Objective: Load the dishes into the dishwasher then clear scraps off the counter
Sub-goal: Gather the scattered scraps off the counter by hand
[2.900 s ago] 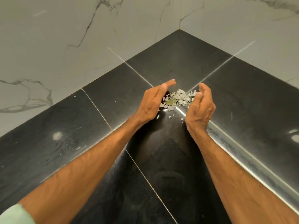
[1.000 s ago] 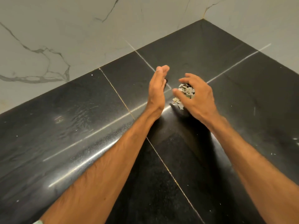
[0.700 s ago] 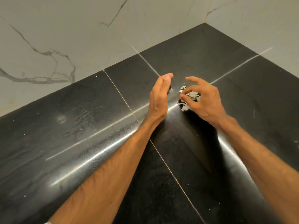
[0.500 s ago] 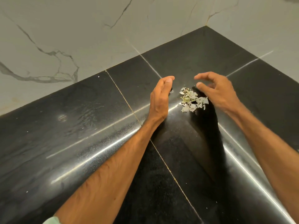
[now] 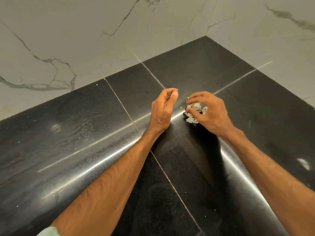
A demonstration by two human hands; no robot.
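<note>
I see no dishes or dishwasher, so I cannot verify loading. Just past the counter's rounded front edge, the left hand stands curled, nothing visible in it. The right hand claws around the scrap pile. Beyond, loose flecks lie uncollected, so I judge clearing unfinished.

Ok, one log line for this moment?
phase: clearing counter | right hand: fingers round scraps | left hand: curled beside them

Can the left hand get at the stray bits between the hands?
Probably yes: the stray bits lie uncovered on the counter right beside the left hand; the right hand curls its fingers over the scrap pile only.
</note>
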